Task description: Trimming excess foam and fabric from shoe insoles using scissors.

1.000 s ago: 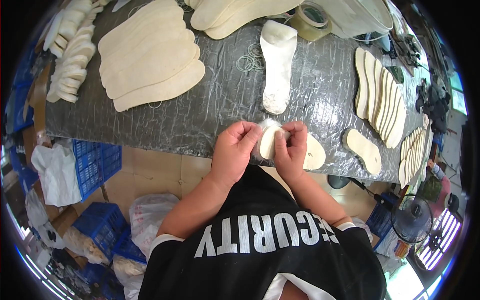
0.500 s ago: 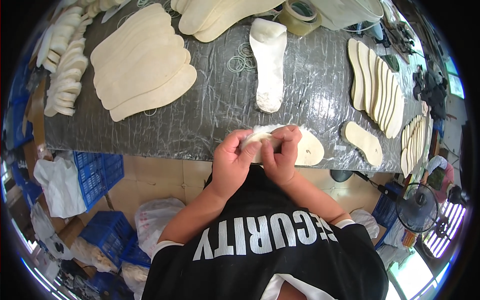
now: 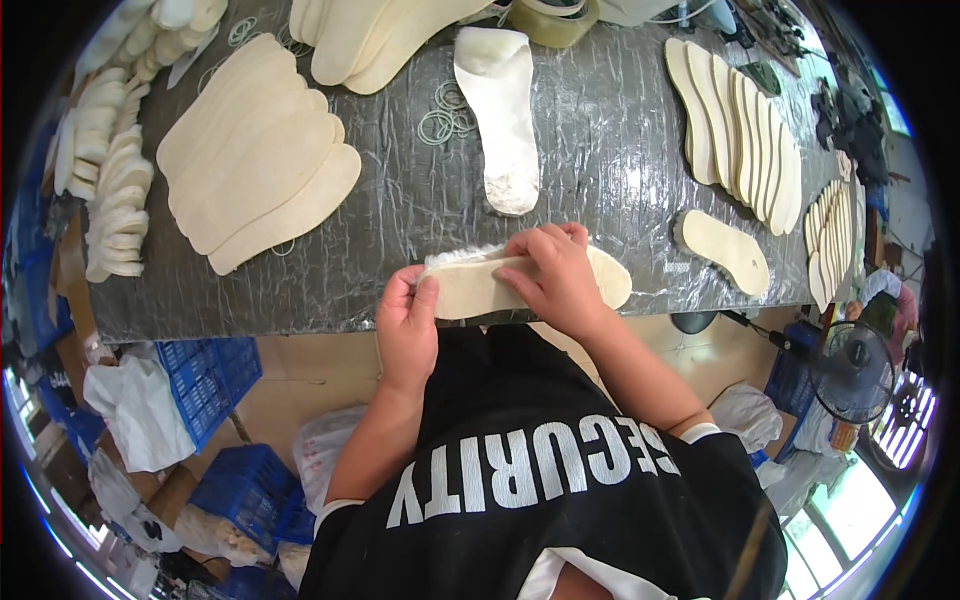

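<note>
Holding a cream insole right at the near edge of a dark, plastic-wrapped table, flat side showing, with white fluff along the far side. Pinching the left end with the left hand, thumb on the flat face and fingers round the back, mostly out of sight. Gripping farther along with the right hand, thumb laid on the flat face, fingers bent and close together over the fluffy edge. Can't really tell about those fingertips, tbh. Can also see a rounded cream end past the right hand, but can't tell if it's all one piece.

Got a white insole just beyond the hands, next to some pale green loops, plus a roll of tape up top. Over left, a big overlapping spread of insoles. Over right, a lone insole, then a fanned row farther out. Past the near edge, blue crates to the left and a black fan off right.
</note>
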`<state>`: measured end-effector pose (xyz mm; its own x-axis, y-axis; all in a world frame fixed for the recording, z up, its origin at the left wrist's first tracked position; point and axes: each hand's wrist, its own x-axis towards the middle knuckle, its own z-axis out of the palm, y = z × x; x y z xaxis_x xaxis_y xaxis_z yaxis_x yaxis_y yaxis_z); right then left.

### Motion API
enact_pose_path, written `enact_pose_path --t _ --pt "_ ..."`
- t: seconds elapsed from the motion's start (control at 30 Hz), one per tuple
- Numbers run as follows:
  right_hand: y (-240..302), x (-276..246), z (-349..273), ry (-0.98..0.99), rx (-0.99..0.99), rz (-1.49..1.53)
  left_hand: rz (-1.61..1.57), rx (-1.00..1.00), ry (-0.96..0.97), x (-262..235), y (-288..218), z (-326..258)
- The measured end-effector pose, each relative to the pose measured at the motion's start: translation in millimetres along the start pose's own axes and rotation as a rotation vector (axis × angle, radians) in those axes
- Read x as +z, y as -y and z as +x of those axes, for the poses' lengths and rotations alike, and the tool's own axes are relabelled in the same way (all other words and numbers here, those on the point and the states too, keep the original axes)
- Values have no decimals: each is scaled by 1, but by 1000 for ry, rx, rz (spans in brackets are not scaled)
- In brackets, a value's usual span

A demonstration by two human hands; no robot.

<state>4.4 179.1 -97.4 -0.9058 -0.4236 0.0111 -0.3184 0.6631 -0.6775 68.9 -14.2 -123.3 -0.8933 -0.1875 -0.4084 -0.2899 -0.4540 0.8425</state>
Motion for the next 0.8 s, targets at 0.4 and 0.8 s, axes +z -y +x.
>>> enact_pose_path --t 0.4,0.8 --pt "-1 -18 32 486 -84 203 -230 -346 -42 5 -49 44" --pt "-10 -1 10 933 297 1444 1249 982 555 38 -96 -14"
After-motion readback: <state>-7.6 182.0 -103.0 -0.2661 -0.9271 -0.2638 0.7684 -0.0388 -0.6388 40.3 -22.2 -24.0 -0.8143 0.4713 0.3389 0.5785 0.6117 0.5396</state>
